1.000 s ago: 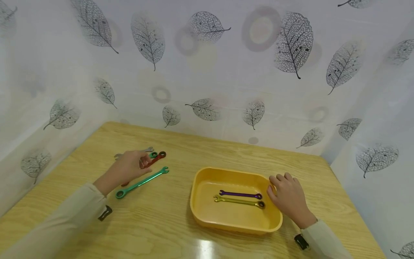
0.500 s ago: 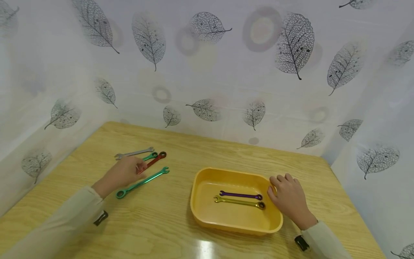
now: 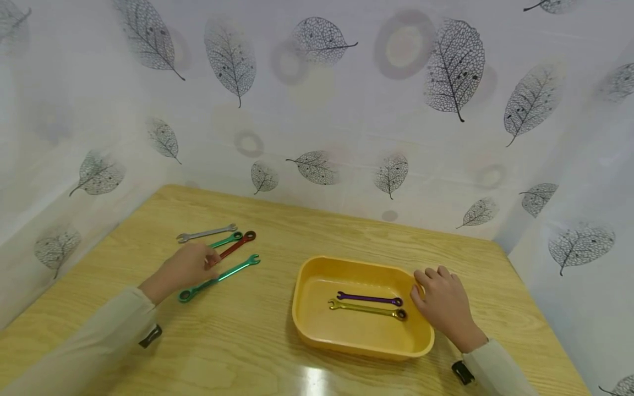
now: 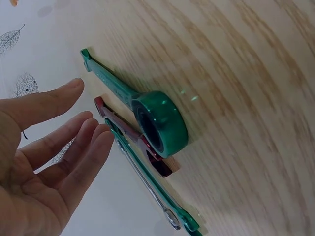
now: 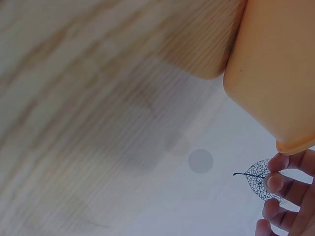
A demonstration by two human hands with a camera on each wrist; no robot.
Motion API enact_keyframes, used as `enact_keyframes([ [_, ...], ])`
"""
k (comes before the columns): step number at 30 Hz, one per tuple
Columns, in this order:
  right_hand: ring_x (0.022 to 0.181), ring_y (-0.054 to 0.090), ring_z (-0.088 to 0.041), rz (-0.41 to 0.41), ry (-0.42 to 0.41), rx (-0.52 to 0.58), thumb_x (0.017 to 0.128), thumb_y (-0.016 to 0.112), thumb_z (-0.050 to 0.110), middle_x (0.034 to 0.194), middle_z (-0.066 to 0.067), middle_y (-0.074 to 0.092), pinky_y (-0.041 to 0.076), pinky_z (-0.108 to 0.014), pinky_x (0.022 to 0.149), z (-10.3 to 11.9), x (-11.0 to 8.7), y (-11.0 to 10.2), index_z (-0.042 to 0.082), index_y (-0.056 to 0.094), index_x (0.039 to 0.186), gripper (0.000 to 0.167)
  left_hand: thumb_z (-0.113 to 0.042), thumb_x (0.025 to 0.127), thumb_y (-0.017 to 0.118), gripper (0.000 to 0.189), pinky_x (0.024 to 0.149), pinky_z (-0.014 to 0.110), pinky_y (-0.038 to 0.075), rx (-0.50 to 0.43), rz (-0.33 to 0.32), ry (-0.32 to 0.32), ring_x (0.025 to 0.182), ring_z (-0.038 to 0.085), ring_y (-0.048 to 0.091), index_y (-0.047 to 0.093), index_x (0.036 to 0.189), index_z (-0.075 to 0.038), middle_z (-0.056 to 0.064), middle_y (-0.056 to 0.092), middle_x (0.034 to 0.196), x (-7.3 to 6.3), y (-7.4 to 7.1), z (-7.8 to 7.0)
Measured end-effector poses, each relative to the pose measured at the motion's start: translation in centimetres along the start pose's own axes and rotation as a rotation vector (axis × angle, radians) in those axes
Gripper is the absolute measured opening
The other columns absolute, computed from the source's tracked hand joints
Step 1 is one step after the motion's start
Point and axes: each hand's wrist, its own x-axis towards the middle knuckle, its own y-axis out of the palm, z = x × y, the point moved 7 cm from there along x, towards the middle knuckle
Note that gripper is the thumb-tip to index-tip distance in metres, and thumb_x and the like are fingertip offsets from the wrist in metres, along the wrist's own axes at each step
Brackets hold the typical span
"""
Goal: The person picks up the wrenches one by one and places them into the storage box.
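My left hand (image 3: 184,270) hovers over a group of wrenches at the table's left. Its thumb and fingers are spread apart with nothing between them in the left wrist view. Nearest are a red wrench (image 3: 238,247), reaching out from behind the fingers, and a green wrench (image 3: 233,270) lying in front. Beyond them lie a second green wrench (image 3: 229,240), partly hidden, and a silver wrench (image 3: 205,234). My right hand (image 3: 444,302) grips the right rim of a yellow plastic basin (image 3: 296,302), thumb on the inner side. Inside it lie a purple wrench (image 3: 369,298) and a yellow-green wrench (image 3: 364,308).
The light wood table (image 3: 238,352) carries everything. Leaf-patterned cloth (image 3: 337,115) hangs behind it and along both sides. A stretch of bare wood separates the loose wrenches from the basin.
My left hand has shifted down and slightly left toward the red wrench, uncovering the silver wrench and more of the red one. My right hand and the basin stay in place.
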Motion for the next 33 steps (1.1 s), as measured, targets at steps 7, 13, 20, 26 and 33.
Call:
enact_keyframes([
  [7, 0.057, 0.034, -0.018, -0.003, 0.0, 0.007, 0.074, 0.067, 0.015, 0.059, 0.0, 0.043, 0.023, -0.028, 0.052, 0.2, 0.1, -0.3, 0.011, 0.057, 0.075, 0.01, -0.012, 0.071, 0.079, 0.027, 0.067, 0.034, 0.053, -0.031, 0.027, -0.024, 0.074, 0.014, 0.061, 0.068, 0.091, 0.003, 0.007, 0.068, 0.083, -0.2, 0.3, 0.1],
  [13, 0.057, 0.034, -0.018, -0.001, 0.0, 0.011, 0.074, 0.067, 0.015, 0.06, 0.0, 0.043, 0.022, -0.028, 0.053, 0.2, 0.2, -0.3, 0.012, 0.056, 0.074, 0.011, -0.011, 0.07, 0.079, 0.027, 0.066, 0.031, 0.052, -0.061, 0.04, -0.024, 0.073, 0.014, 0.06, 0.068, 0.091, 0.003, 0.007, 0.068, 0.084, -0.3, 0.6, 0.1],
  [20, 0.056, 0.03, -0.017, -0.003, 0.009, 0.013, 0.074, 0.066, 0.016, 0.059, 0.001, 0.04, 0.02, -0.026, 0.053, 0.0, 0.0, -0.1, 0.011, 0.056, 0.074, 0.011, -0.008, 0.068, 0.08, 0.024, 0.065, 0.029, 0.052, -0.071, 0.057, -0.008, 0.071, 0.011, 0.058, 0.068, 0.088, -0.001, 0.003, 0.066, 0.081, -0.2, 1.8, 0.7],
  [26, 0.056, 0.027, -0.016, 0.007, 0.014, 0.02, 0.075, 0.064, 0.017, 0.059, 0.001, 0.041, 0.019, -0.026, 0.053, -0.1, -0.2, 0.3, 0.01, 0.058, 0.075, 0.009, -0.004, 0.07, 0.079, 0.017, 0.064, 0.027, 0.051, -0.084, 0.067, -0.012, 0.07, 0.01, 0.057, 0.068, 0.083, -0.003, 0.001, 0.066, 0.078, -0.3, 2.3, 0.7],
  [33, 0.056, 0.027, -0.016, -0.006, 0.013, 0.025, 0.075, 0.064, 0.017, 0.059, 0.001, 0.041, 0.019, -0.026, 0.052, -0.1, 0.0, 0.2, 0.01, 0.059, 0.074, 0.009, -0.001, 0.071, 0.076, 0.015, 0.065, 0.028, 0.051, -0.099, 0.069, -0.004, 0.071, 0.011, 0.058, 0.068, 0.083, -0.002, 0.002, 0.066, 0.079, -0.5, 2.0, 0.3],
])
